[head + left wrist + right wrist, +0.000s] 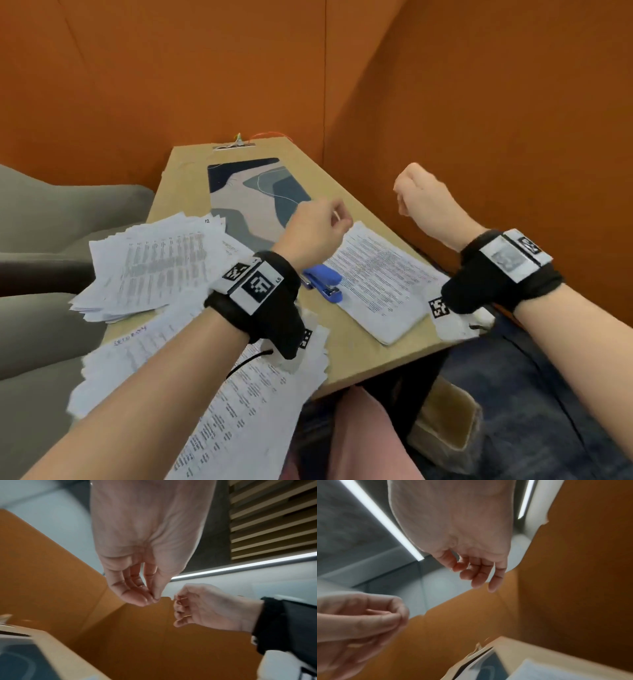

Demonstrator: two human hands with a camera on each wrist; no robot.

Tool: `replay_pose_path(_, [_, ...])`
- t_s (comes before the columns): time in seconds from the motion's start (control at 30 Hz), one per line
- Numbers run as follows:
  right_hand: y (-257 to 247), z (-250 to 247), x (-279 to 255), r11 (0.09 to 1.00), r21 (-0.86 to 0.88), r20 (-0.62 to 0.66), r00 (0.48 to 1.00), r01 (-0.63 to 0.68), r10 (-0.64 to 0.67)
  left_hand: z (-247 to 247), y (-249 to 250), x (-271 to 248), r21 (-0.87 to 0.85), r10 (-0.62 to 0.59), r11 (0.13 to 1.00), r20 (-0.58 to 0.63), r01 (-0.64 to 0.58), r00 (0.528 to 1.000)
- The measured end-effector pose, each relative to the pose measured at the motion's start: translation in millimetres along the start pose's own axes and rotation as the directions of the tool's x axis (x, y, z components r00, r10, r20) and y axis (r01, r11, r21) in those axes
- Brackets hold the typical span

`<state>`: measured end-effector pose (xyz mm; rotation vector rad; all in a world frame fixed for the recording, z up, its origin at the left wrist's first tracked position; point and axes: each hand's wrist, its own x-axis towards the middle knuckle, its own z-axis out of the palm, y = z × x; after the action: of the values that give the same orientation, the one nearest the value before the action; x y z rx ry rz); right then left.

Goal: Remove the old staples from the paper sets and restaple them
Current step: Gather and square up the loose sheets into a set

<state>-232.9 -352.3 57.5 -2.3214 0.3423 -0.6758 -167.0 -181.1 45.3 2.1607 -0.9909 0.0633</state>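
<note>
Hands hang raised above the counter, both forearms reaching forward with black wrist bands. The left hand has its thumb and fingertips pressed together in a pinch; whether anything tiny sits between them I cannot tell. The right hand is higher and apart from the left, its fingers loosely curled with nothing visible inside them. Just below the left wrist lies a blue stapler, resting on the near-left edge of 1 printed paper set that lies flat under the gap between the 2 hands. Left of the left forearm sits a fanned pile of paper sets, and more sheets lie beneath that forearm, hanging over the counter's near edge. Beyond the left hand lies a patterned mat. Orange walls stand behind and to the right of both hands.
</note>
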Motion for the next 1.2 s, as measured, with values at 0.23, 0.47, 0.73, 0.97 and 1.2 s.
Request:
replay_pose_path(0.23, [134, -101, -35, 0.951, 0.029, -0.311, 0.902, -0.306, 0.3, 152, 125, -6, -0.292, 0.171, 0.951, 0.236, -0.099, 0.957])
replay_pose_path(0.47, [286, -112, -92, 0.754, -0.021, -0.159, 0.746, -0.657, 0.646, 321, 127, -27, -0.207, -0.015, 0.966, 0.551, 0.153, 0.834])
replay_pose_path(0.73, [392, -39, -134, 0.523, -0.16, 0.104, 0.513, -0.837, 0.852, 423, 47, -1, 0.071, -0.415, 0.877, 0.608, 0.475, 0.676])
replay_pose_path(0.97, [430, 9, -122, 0.522, -0.136, 0.13, 0.507, -0.842, 0.852, 463, 26, 34, -0.09, -0.541, 0.738, 0.514, 0.669, 0.666])
replay_pose_path(1.2, [437, 23, -107, 0.571, -0.172, 0.166, 0.547, -0.803, 0.82, 471, 24, 48, -0.016, -0.543, 0.78, 0.481, 0.626, 0.688])
